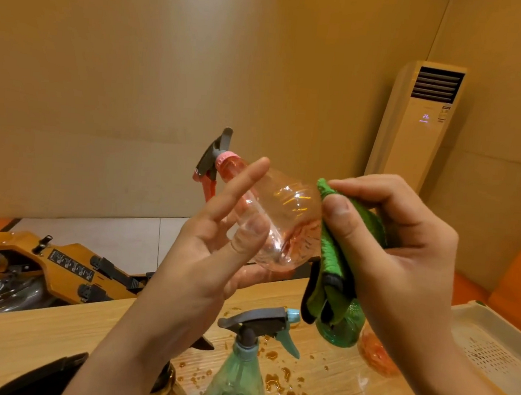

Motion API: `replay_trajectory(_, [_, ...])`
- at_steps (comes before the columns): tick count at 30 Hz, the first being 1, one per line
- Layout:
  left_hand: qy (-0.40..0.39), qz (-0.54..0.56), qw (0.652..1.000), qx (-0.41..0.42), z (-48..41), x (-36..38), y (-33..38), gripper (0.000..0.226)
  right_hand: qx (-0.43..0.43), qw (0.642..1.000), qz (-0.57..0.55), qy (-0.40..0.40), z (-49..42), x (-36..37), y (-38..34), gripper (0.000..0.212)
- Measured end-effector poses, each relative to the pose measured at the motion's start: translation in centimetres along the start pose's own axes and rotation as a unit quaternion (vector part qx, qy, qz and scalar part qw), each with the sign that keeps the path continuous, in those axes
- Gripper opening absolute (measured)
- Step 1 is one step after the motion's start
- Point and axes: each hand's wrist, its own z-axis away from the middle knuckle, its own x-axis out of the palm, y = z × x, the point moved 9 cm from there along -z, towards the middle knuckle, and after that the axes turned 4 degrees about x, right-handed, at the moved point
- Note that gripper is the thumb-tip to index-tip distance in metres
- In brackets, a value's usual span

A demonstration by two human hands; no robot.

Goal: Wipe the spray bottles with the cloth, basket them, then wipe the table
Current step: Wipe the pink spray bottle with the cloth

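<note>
I count five spray bottles: one pink bottle (286,205), one blue-green bottle (238,379), one green bottle (341,328), one orange bottle (374,353) half hidden, and one amber bottle (163,389). One green cloth (331,265), one white basket (491,334), one desk (23,340), and two hands: left hand (205,249), right hand (404,249).

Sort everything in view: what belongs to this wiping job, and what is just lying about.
Job: pink spray bottle in the left hand; green cloth in the right hand; teal spray bottle, green bottle and orange bottle on the table; white basket; brown spills.
Lying about: floor-standing air conditioner; yellow machine at left.
</note>
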Motion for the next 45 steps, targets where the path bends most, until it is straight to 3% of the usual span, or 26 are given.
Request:
replay_trajectory(5, [0.029,0.074,0.997,0.002,-0.1,0.0,0.6,0.059,-0.079,0.993,0.086,-0.017,1.6,1.2,-1.1,0.013])
replay_trajectory(15, [0.005,0.04,0.999,0.024,-0.2,0.0,0.8,0.055,-0.136,0.981,0.133,0.039,1.9,0.8,-2.3,0.017])
replay_trajectory(20, [-0.008,0.037,0.999,0.021,-0.2,-0.1,0.6,0.056,-0.136,0.981,0.124,0.067,1.4,0.3,-2.7,0.015])
replay_trajectory(26, [0.028,0.051,0.998,0.03,0.0,-0.2,1.1,0.041,-0.158,0.971,0.177,0.012,2.1,2.4,-2.6,0.014])
replay_trajectory(31, [0.041,0.012,0.999,0.026,0.0,-0.5,1.0,0.039,-0.139,0.972,0.179,0.058,1.5,0.8,-2.5,0.014])
replay_trajectory(37, [0.011,0.0,1.0,0.013,0.0,-0.3,0.7,0.048,-0.129,0.977,0.136,0.096,1.1,0.2,-3.3,0.014])
replay_trajectory(42, [-0.029,-0.037,0.999,0.016,-0.1,-0.1,0.4,0.061,-0.158,0.975,0.153,0.027,1.3,1.8,-4.0,0.015])
replay_trajectory(45, [-0.034,-0.043,0.998,0.018,-0.1,0.0,0.2,0.061,-0.135,0.978,0.15,0.042,0.9,0.8,-3.3,0.013])
